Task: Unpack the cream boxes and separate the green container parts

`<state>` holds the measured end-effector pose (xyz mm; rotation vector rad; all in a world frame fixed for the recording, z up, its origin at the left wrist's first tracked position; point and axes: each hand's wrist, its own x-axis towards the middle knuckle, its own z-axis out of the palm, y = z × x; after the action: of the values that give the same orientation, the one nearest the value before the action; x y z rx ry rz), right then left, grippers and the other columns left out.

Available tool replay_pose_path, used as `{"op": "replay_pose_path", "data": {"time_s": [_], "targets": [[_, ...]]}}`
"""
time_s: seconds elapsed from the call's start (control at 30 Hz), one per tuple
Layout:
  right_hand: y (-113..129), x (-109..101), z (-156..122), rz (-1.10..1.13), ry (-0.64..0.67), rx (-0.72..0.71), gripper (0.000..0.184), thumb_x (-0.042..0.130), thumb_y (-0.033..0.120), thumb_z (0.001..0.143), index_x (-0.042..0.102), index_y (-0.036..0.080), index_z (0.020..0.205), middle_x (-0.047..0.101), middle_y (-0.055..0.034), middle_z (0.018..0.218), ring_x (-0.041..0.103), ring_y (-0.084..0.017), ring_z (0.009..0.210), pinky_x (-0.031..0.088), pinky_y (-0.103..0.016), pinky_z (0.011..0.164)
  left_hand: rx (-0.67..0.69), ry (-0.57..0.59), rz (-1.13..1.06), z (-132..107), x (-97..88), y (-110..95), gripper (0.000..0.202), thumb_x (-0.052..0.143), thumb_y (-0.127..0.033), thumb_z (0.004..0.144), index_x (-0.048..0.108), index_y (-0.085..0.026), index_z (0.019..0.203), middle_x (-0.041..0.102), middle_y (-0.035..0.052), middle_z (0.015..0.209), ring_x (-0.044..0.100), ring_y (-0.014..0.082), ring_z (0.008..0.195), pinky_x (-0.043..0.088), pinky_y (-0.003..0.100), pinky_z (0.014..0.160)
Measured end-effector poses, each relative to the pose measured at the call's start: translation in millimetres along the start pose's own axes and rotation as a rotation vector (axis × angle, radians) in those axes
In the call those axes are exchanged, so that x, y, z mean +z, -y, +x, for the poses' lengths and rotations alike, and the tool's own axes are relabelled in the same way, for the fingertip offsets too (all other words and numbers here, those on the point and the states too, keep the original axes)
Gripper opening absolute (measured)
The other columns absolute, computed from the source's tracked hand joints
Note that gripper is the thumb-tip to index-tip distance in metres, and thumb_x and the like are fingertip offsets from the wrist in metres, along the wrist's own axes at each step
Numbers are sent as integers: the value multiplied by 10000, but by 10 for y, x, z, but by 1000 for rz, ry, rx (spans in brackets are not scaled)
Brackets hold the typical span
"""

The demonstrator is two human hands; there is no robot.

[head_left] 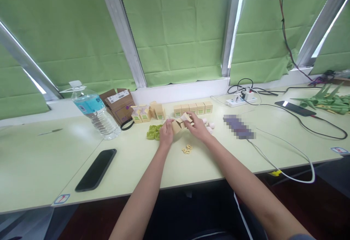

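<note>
Between my hands, above the table, is a small tan cardboard box (176, 127) with its flaps raised. My left hand (166, 133) grips its left side. My right hand (197, 126) has its fingers closed at the flaps on its right. What lies inside the box is hidden. Just left of my left hand sit several green flower-shaped pieces (152, 133). Below the box lie small yellow ring-like pieces (187, 149). Pale pink rounded pieces (211, 125) are beside my right hand, partly covered by it.
Behind my hands stands a row of closed small boxes (201, 107); open ones (141, 114) stand further left. A water bottle (100, 118), brown carton (119, 105) and black phone (95, 170) are left. A power strip (240, 101), another phone (295, 108) and cables are right.
</note>
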<state>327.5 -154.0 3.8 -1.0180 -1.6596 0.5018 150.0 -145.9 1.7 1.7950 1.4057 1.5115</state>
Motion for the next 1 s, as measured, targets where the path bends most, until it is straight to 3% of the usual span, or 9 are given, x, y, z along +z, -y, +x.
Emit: {"op": "replay_pose_path", "data": {"time_s": [0.13, 0.27, 0.33, 0.67, 1.0], "targets": [[-9, -11, 26, 28, -126, 60, 415, 518, 379, 899, 536, 219, 1282, 688, -48, 884, 649, -198, 766, 538, -308, 637, 79, 155, -96, -40, 7, -40, 561, 334, -617, 982, 668, -186, 1113, 706, 92, 1102, 640, 219, 1003, 490, 314, 875], [31, -52, 34, 80, -205, 79, 411, 519, 410, 900, 551, 199, 1251, 656, -18, 777, 606, -175, 707, 479, -271, 589, 63, 361, -182, -91, 11, -82, 579, 448, -647, 934, 559, -208, 1295, 658, 88, 1114, 643, 176, 830, 494, 267, 687], [44, -67, 35, 105, -204, 82, 411, 526, 426, 900, 550, 195, 1239, 624, 9, 708, 579, -162, 668, 447, -255, 573, 62, 408, -175, -109, 3, -105, 588, 472, -634, 929, 517, -221, 1345, 639, 83, 1105, 626, 153, 765, 482, 257, 649], [91, -63, 27, 123, -175, 84, 427, 577, 457, 881, 562, 195, 1217, 558, 31, 664, 572, -166, 680, 439, -263, 607, 219, 358, 18, -131, -56, -165, 577, 605, -464, 893, 446, -275, 1415, 600, 28, 992, 589, 157, 860, 475, 315, 831], [46, -63, 22, 129, -135, 83, 414, 508, 464, 945, 527, 212, 1274, 688, -36, 896, 646, -196, 863, 488, -352, 835, 236, 275, 34, -170, 8, -176, 432, 609, -452, 898, 488, -257, 1264, 602, 35, 1080, 610, 124, 770, 516, 284, 725]]}}
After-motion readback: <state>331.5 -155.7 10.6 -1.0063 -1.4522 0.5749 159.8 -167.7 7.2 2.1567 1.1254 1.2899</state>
